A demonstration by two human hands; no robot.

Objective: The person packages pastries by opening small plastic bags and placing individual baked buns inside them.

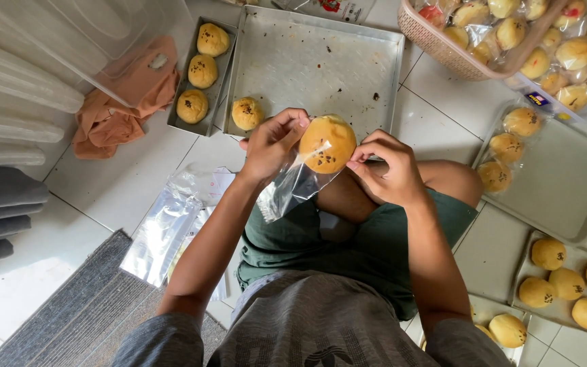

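Over a white tiled floor (103, 183), the bun (327, 143) sits between left hand (271, 146) and right hand (385, 170), both pinching its clear bag (293, 183), which trails down-left.

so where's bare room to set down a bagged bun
The big metal tray is bare except for one bun at its near-left corner. The grey tray on the right is bare beyond three wrapped buns. Crowded: the pink basket and narrow tray.

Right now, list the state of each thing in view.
Left hand: pinching the bag's mouth.
Right hand: pinching the other side.
Bun: partly inside the clear bag.
Large tray: holds one bun.
Pink basket: full of bagged buns.
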